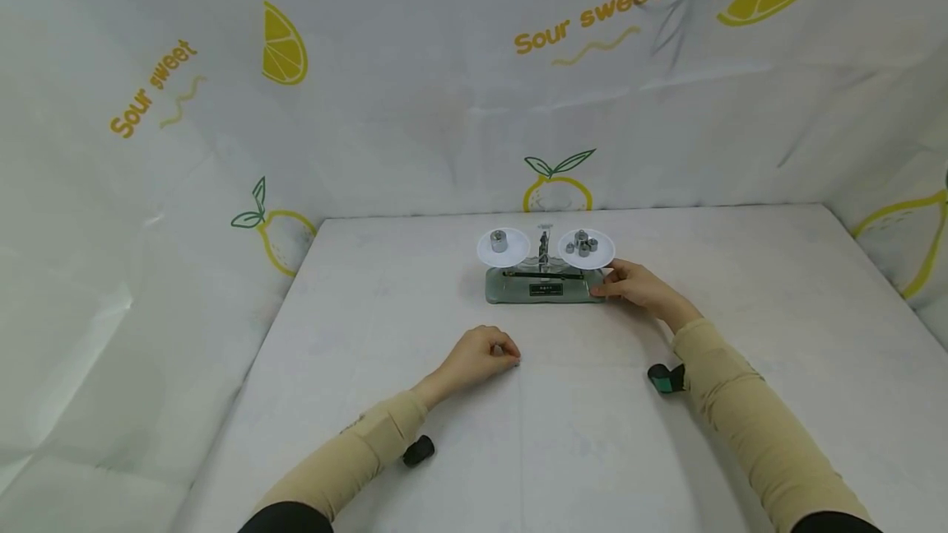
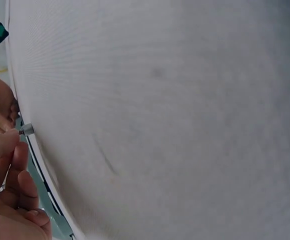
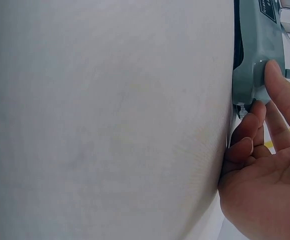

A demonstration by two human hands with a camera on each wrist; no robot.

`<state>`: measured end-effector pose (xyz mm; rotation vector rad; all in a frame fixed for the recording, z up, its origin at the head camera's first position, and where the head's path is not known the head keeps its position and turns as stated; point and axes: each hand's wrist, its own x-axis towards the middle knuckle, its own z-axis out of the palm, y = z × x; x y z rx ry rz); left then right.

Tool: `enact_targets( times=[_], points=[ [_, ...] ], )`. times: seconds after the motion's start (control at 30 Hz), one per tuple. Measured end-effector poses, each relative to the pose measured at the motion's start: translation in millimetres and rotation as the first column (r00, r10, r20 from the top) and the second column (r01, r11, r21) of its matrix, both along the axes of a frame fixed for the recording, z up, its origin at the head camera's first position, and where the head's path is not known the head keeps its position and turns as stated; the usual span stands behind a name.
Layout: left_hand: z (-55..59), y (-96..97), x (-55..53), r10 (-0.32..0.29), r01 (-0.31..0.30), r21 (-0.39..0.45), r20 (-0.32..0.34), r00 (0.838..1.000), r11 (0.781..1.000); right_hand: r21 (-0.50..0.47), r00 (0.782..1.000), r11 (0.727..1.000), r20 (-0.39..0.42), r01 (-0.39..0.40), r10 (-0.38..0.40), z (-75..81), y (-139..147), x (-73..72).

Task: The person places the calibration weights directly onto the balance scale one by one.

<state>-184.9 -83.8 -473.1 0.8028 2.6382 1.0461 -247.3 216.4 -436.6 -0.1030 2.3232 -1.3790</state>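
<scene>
A green balance scale (image 1: 511, 290) stands toward the back of the table with two white pans. One large metal weight (image 1: 499, 241) sits on the left pan (image 1: 483, 252), and several smaller weights (image 1: 584, 247) stand together on the right pan (image 1: 606, 255). My right hand (image 1: 640, 289) grips the right end of the scale's base, thumb on the front face in the right wrist view. In front of the scale, my left hand (image 1: 477, 356) pinches a small metal weight (image 2: 28, 129) by its narrow knob between thumb and fingertips.
The white table (image 1: 585, 442) meets a lemon-printed curtain (image 1: 415, 105) at its back edge. Beside the left forearm is a black strap end (image 1: 419, 451); a black and green strap (image 1: 666, 379) shows by the right sleeve.
</scene>
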Motion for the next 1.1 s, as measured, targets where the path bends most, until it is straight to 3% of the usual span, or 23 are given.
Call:
enact_targets(
  times=[0.37,0.5,0.63,0.83,0.97,1.1],
  points=[
    [4.0,0.7,1.5,0.002,-0.003,-0.032,-0.029,1.0,0.999,0.01,1.0,1.0,0.005,-0.002,0.002,2.9,-1,0.4],
    [14.3,0.1,-0.1,0.05,-0.051,-0.034,-0.039,0.998,0.998,0.02,1.0,1.0,0.004,-0.002,0.002,5.8,-2,1.8],
    [30.4,-1.1,-6.4,0.088,-0.086,0.023,-0.099,0.991,0.996,0.025,1.0,1.0,0.002,-0.002,0.002,5.2,-1,0.9],
    [54.2,-2.8,-20.9,0.128,-0.11,0.097,-0.21,0.969,0.989,0.029,1.0,1.0,0.005,0.003,-0.003,-16.7,7,-11.5],
    [69.8,-2.1,-31.8,0.2,-0.169,0.143,-0.244,0.949,0.975,0.036,1.0,0.999,-0.007,0.001,-0.001,-30.3,11,-17.2],
    [79.0,0.5,-44.0,0.277,-0.235,0.173,-0.283,0.918,0.956,0.044,1.0,0.999,-0.019,-0.005,0.006,-33.3,12,-17.4]
  ],
)
